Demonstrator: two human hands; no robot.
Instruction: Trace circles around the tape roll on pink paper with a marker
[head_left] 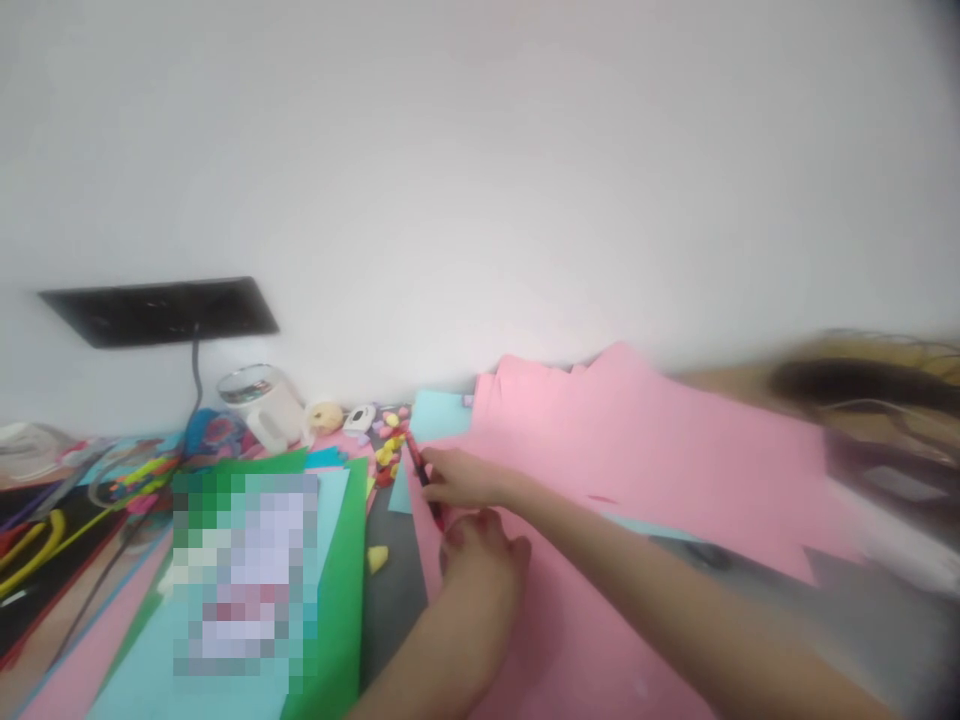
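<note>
My right hand reaches in from the right over a pink sheet, its fingers closed on a slim red and black object, perhaps a pen or cutter. Just below it, my left hand rests on the same sheet near its left edge, fingers bent and pressed downward by the lower end of that object. Whether the left fingers grip it is hidden. The red and black object lies slanted along the sheet's left edge.
More pink sheets lie at the back right. On the left are green paper, light blue paper, a white mug and a cable. Small yellow and pink pieces lie behind the hands; a yellow piece sits nearer.
</note>
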